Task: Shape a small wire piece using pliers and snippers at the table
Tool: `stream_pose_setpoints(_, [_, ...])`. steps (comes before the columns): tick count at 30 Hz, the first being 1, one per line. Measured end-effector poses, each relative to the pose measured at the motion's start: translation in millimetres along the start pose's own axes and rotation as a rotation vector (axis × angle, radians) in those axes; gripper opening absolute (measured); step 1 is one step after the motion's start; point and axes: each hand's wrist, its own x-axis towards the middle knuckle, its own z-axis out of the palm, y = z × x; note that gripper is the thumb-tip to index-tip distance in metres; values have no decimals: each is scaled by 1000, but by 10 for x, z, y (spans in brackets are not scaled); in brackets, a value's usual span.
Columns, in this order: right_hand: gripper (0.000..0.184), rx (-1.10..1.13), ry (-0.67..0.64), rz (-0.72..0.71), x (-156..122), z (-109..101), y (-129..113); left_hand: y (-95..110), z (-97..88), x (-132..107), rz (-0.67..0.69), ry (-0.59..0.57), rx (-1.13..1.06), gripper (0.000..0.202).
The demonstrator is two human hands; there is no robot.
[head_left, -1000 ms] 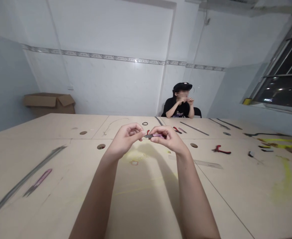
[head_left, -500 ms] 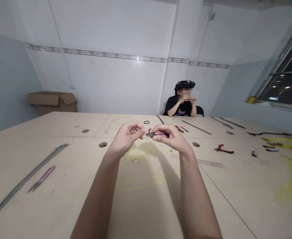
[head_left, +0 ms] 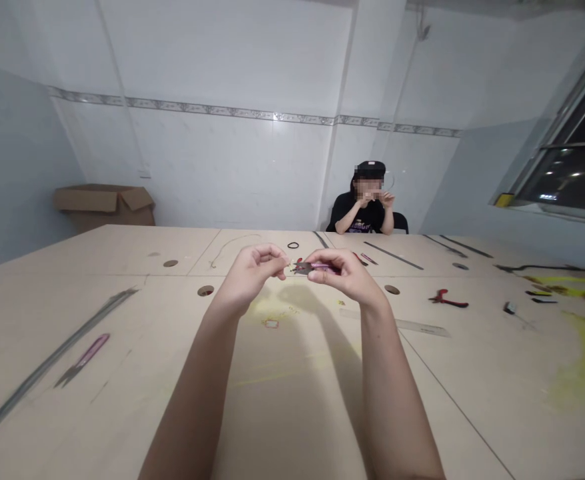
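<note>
Above the middle of the big pale desk (head_left: 162, 327), my two hands are close together. My left hand (head_left: 260, 272) pinches a tiny yellowish bit (head_left: 291, 264), too small to make out well. My right hand (head_left: 340, 272) holds purple snips (head_left: 303, 268), with their blades apart and pointing at that bit. Under my hands, a little tag with a red edge (head_left: 271, 324) lies near yellow stains. A clear ruler (head_left: 425, 328) runs behind my right arm, and red pliers (head_left: 450, 300) lie past it. More purple snips (head_left: 85, 357) lie on the left, beside a long grey streak (head_left: 72, 347). Round holes (head_left: 205, 291) go through the desk. Across from me sits a person in a black cap (head_left: 360, 212). Behind, the white wall (head_left: 212, 167) has a patterned band. A cardboard box (head_left: 107, 207) is at the far left, and a dark window (head_left: 572, 170) is on the right.
</note>
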Motion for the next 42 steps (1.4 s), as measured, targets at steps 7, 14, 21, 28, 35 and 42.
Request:
stream_pose_setpoints(7, [30,6,-18,18,-4,15,-30,-13,-4,8,-2,-8,-14,15])
stream_pose_setpoints(14, [26,19,-50,16,4,18,-12,-19,7,14,1,-9,13,14])
stream_pose_setpoints(21, [25,-3,-54,10,-2,14,-6,-26,6,14,-10,-15,17,15])
stream_pose_setpoints(28, [24,-39,-44,29,-6,-2,-10,-20,8,17,-18,-12,25,16])
stream_pose_setpoints(35, [24,-71,-34,41,-2,-7,-30,1,18,6,-28,-9,48,17])
stream_pose_setpoints(42, [24,-66,-29,53,-11,-7,-27,-19,14,18,-32,-13,43,16])
